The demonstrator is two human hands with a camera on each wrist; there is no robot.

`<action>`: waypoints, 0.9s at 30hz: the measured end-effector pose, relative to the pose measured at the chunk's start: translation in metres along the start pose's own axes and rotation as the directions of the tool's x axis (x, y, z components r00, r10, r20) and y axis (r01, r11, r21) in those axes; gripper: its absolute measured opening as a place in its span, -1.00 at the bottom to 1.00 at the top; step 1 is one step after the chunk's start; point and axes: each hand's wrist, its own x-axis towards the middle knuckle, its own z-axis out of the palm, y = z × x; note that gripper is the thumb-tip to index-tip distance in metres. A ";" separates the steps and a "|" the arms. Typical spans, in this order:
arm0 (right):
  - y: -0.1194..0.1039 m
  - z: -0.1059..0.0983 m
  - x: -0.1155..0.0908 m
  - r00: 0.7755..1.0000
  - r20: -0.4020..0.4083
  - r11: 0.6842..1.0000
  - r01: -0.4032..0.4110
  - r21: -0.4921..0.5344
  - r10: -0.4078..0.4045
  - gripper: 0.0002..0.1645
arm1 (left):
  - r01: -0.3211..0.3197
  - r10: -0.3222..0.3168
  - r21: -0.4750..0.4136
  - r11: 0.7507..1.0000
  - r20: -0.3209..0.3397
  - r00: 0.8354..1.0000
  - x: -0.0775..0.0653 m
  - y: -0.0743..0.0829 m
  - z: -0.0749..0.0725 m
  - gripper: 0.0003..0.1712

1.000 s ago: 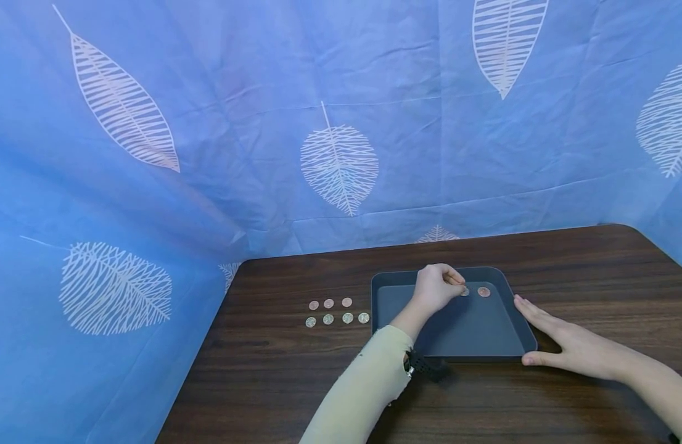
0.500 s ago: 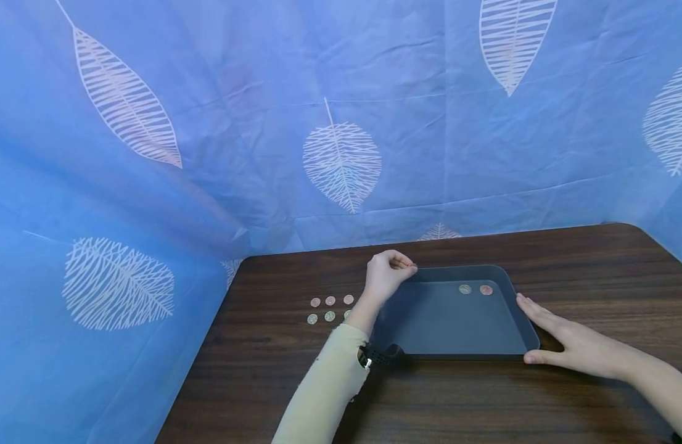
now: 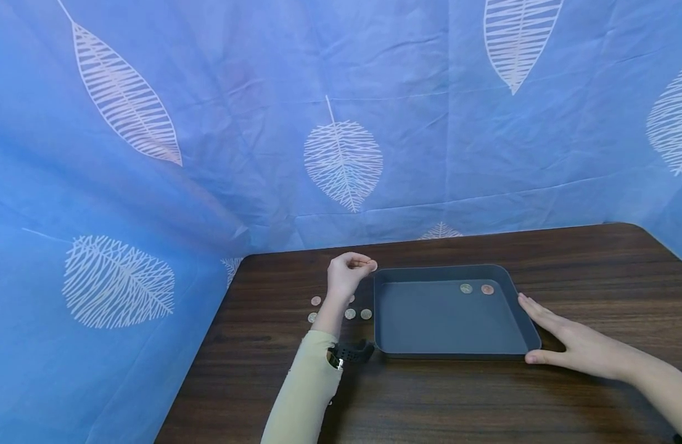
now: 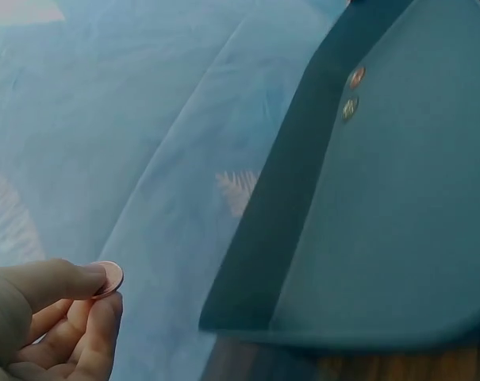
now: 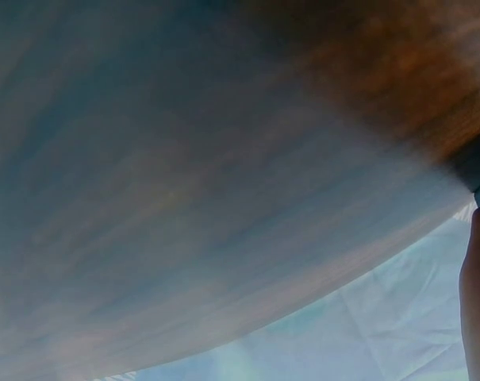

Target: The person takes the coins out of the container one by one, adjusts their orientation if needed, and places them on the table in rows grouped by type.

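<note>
My left hand (image 3: pixel 346 274) is raised off the tray's far left corner, pinching a copper-coloured coin (image 4: pixel 113 278) between thumb and forefinger. Inside the dark grey tray (image 3: pixel 446 320), near its far side, lie a silvery coin (image 3: pixel 465 288) and a copper coin (image 3: pixel 488 289) side by side. On the table left of the tray are two rows of coins, partly hidden by my left forearm; a silvery coin (image 3: pixel 365 314) sits closest to the tray. My right hand (image 3: pixel 574 345) rests with extended fingers and thumb against the tray's right edge.
The dark wood table (image 3: pixel 457 401) has a rounded far right corner. A blue cloth (image 3: pixel 252 154) with white leaf prints hangs behind and to the left of it. My left wrist wears a black band (image 3: pixel 354 351).
My left hand has moved left from above the two coins in the tray to beyond its left edge, with a copper coin in its fingers. My right hand has stayed at the tray.
</note>
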 end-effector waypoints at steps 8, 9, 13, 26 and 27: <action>0.000 0.000 0.000 1.000 0.006 1.000 -0.002 0.000 0.002 0.19 | 0.087 -0.087 0.023 0.996 -0.004 0.996 -0.006 -0.027 -0.012 -0.89; 0.001 0.000 0.000 1.000 0.006 1.000 -0.003 0.000 0.003 0.19 | 0.096 -0.096 0.035 0.995 -0.003 0.995 -0.006 -0.031 -0.013 -0.89; 0.001 0.001 0.001 1.000 0.005 1.000 -0.001 -0.001 0.001 0.19 | 0.130 -0.132 0.079 0.988 0.015 0.991 -0.008 -0.045 -0.014 -0.92; 0.000 0.000 0.000 1.000 0.000 1.000 -0.001 -0.008 0.001 0.18 | 0.108 -0.150 0.314 0.943 0.115 0.982 -0.009 -0.053 -0.011 -0.96; 0.000 0.000 0.000 1.000 0.000 1.000 -0.001 -0.009 0.001 0.18 | 0.106 -0.151 0.326 0.940 0.117 0.982 -0.009 -0.054 -0.010 -0.96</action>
